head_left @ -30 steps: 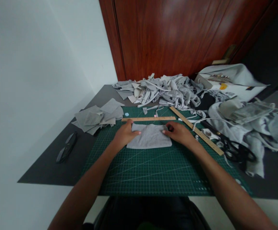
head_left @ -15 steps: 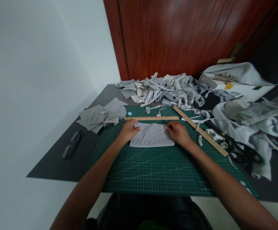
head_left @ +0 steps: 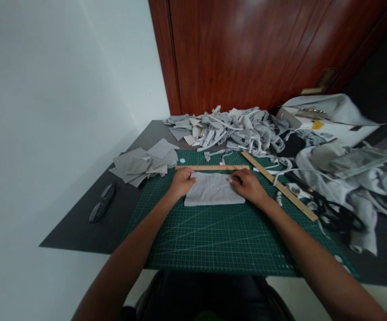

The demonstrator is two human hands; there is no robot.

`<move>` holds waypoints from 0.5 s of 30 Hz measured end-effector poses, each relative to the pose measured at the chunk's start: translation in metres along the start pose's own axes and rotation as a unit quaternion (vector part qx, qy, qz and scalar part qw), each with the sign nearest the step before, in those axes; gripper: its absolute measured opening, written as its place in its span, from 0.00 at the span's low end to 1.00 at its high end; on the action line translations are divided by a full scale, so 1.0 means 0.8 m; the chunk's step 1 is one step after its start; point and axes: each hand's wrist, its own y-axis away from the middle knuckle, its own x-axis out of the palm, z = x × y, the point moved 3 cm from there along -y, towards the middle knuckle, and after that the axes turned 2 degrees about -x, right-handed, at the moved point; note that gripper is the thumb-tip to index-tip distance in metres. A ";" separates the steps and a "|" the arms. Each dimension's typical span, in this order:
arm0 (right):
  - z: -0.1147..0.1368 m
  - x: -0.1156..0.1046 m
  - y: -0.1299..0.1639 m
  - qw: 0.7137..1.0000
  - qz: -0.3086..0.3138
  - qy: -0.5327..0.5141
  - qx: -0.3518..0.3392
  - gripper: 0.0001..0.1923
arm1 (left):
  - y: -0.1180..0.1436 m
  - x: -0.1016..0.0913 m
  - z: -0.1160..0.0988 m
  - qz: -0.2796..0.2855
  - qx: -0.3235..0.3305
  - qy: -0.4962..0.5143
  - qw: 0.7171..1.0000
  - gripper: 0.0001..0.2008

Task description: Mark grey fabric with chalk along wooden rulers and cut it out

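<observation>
A piece of light grey fabric [head_left: 214, 191], apparently folded, lies on the green cutting mat [head_left: 213, 240] with its long side running left to right. At its upper left corner, my left hand [head_left: 181, 182] pinches the edge between thumb and fingers. My right hand [head_left: 246, 183] is at the upper right corner, its fingers curled and the thumb on the fabric. Just beyond the fabric lies a wooden ruler [head_left: 213, 167], parallel to its far edge. A second wooden ruler [head_left: 280, 186] slants across the mat to the right of my right hand.
Grey fabric pieces [head_left: 140, 162] and eyeglasses [head_left: 102, 203] lie on the left. A heap of fabric scraps [head_left: 226, 129] fills the back. Black scissors [head_left: 336, 214], more grey cloth [head_left: 363, 178] and a white box [head_left: 330, 127] are on the right. A wooden door [head_left: 246, 53] stands behind.
The view has shifted slightly. Both hands stay at the fabric's upper corners; the right fingers look a little more lifted and arched. The fabric keeps its place beside the ruler.
</observation>
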 end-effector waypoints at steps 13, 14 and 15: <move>0.010 -0.006 -0.004 0.990 0.013 -0.138 0.008 0.09 | 0.023 -0.012 -0.046 0.069 0.117 0.143 0.980 0.09; 0.013 -0.008 -0.006 0.987 0.019 -0.161 0.007 0.10 | 0.028 -0.017 -0.053 0.079 0.130 0.179 0.972 0.12; 0.016 -0.009 -0.007 0.982 0.025 -0.185 0.007 0.12 | 0.032 -0.023 -0.058 0.082 0.133 0.199 0.968 0.14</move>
